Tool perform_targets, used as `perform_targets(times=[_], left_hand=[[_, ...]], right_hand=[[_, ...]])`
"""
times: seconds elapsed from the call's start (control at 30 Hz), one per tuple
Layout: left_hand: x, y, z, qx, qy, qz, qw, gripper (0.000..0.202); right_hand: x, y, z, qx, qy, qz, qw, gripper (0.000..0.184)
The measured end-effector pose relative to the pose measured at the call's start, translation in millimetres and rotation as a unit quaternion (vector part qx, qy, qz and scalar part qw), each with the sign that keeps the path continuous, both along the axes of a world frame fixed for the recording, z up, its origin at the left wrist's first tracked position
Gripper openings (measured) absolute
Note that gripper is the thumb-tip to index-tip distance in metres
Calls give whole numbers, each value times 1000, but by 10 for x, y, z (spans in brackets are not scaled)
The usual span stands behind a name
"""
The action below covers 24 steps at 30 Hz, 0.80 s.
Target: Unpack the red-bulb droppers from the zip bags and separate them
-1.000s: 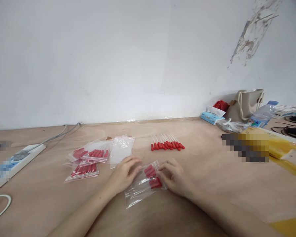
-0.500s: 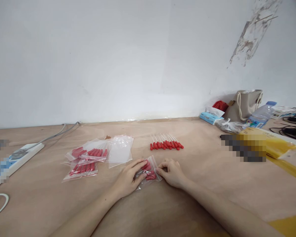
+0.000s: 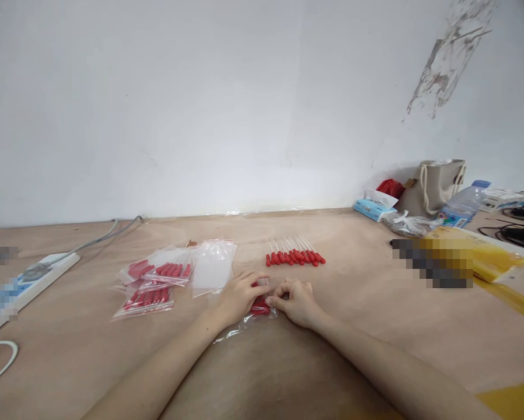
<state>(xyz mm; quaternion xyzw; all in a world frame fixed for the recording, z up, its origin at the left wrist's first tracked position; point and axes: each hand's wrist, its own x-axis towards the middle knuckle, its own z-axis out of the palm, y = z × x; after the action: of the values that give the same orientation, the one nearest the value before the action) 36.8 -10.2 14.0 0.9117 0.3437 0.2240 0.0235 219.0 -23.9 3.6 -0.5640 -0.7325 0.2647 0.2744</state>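
A clear zip-lock bag [image 3: 258, 309] with red-tipped pieces inside lies low on the table between my hands. My left hand [image 3: 243, 294] covers its left and upper side, fingers closed on the plastic. With thumb and bent fingers, my right hand [image 3: 292, 300] pinches the bag's right edge. Beyond them lies a row of red-headed sticks [image 3: 294, 256] with pale, thin shafts. To the left, several filled zip-lock bags [image 3: 150, 298] overlap in a pile. Beside that pile is a stack of flat, unfilled zip-lock bags [image 3: 213, 265].
A power strip [image 3: 34, 286] with a grey cable lies at the far left, near a white cord [image 3: 8, 344]. On the right are a tissue pack [image 3: 373, 209], a beige bag [image 3: 437, 186], a plastic bottle [image 3: 467, 204] and a yellow package [image 3: 485, 254]. A wall stands behind the table.
My left hand has slid up over the bag, its fingers reaching farther across. My right hand has moved slightly left, and the bag's zip edge is now mostly hidden.
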Motion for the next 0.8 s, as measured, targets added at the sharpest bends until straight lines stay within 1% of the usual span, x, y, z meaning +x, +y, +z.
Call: perform_targets(times=[0.1, 0.2, 0.27, 0.4, 0.53, 0.63, 0.73, 0.8], left_hand=[[17, 16, 31, -3, 21, -19, 1000, 22], [10, 0, 44, -12, 16, -33, 999, 26], [-4, -10, 42, -19, 9, -39, 999, 28], [-17, 10, 11, -15, 1, -45, 999, 27], [-4, 43, -23, 20, 13, -62, 998, 27], [-3, 36, -24, 46, 26, -57, 997, 26], [-9, 19, -18, 67, 26, -49, 996, 26], [-13, 18, -22, 95, 14, -49, 994, 26]], right_hand=[[-1, -3, 3, -2, 5, 4, 1000, 30], [1, -1, 0, -2, 13, 6, 1000, 32], [2, 2, -8, 1, 18, 7, 1000, 34], [-1, -1, -33, 14, 28, 12, 999, 35], [-9, -4, -46, 19, 25, 8, 999, 37], [-2, 4, -40, 17, 35, 8, 999, 38], [11, 20, -18, 2, 52, 14, 999, 39], [13, 29, 3, -22, 60, 13, 998, 40]])
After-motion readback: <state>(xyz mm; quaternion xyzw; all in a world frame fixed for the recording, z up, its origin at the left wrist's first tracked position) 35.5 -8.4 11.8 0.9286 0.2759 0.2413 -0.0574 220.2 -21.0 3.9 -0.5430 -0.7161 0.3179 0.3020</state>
